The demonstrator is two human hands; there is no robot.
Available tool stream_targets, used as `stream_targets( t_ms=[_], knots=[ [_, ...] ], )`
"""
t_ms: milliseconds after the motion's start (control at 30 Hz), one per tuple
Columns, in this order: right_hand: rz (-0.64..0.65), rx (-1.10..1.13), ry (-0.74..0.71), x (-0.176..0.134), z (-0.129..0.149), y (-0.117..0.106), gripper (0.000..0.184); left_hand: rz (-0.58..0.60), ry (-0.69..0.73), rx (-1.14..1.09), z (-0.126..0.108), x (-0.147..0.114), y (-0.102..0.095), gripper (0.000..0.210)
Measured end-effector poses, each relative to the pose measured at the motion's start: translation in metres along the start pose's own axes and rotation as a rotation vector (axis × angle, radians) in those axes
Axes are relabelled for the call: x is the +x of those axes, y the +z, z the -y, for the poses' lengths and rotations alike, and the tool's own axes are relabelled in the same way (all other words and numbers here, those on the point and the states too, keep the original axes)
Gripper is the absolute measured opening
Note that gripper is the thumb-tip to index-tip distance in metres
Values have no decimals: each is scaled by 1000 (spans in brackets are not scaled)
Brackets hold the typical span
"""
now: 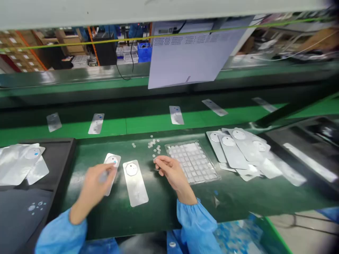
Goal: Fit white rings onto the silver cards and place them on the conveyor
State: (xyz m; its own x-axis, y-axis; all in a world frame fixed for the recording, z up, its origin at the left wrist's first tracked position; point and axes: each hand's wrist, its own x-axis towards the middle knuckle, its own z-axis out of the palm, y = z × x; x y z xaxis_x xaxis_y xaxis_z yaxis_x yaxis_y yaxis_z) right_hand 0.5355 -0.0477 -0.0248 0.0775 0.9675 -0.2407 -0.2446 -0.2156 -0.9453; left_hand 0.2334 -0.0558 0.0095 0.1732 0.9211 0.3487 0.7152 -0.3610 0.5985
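Note:
My left hand (96,185) is smeared by motion over a silver plate (110,188), which has a white round area and a blue spot at its top. Whether those fingers hold anything is not clear. Beside it lies a second silver plate (136,188) with a white disc area and small dark holes. My right hand (171,173) is closed in a pinch above the bench, and what sits at its fingertips is too small to make out. Just beyond it are several loose small white rings (150,144). A clear tray (194,162) of small white pieces lies right of this hand.
Overlapping silver plates are piled on the right (234,151) and on the left (18,164). More plates lie spaced along the green conveyor belt (148,121) behind the bench. A white panel (185,60) hangs over the belt. A green bin (278,234) stands at lower right.

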Motion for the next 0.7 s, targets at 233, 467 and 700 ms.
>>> stream_targets(
  t_ms=[233, 467, 700],
  knots=[
    [168, 119, 166, -32, -4, 26, 41, 55, -70, -500, -56, -8, 80, 24],
    [225, 178, 259, -42, -6, 39, 41, 143, -1, -661, -48, -5, 71, 12],
    [259, 115, 246, -46, -2, 37, 38, 212, -32, -664, -46, -7, 62, 16]
  ],
)
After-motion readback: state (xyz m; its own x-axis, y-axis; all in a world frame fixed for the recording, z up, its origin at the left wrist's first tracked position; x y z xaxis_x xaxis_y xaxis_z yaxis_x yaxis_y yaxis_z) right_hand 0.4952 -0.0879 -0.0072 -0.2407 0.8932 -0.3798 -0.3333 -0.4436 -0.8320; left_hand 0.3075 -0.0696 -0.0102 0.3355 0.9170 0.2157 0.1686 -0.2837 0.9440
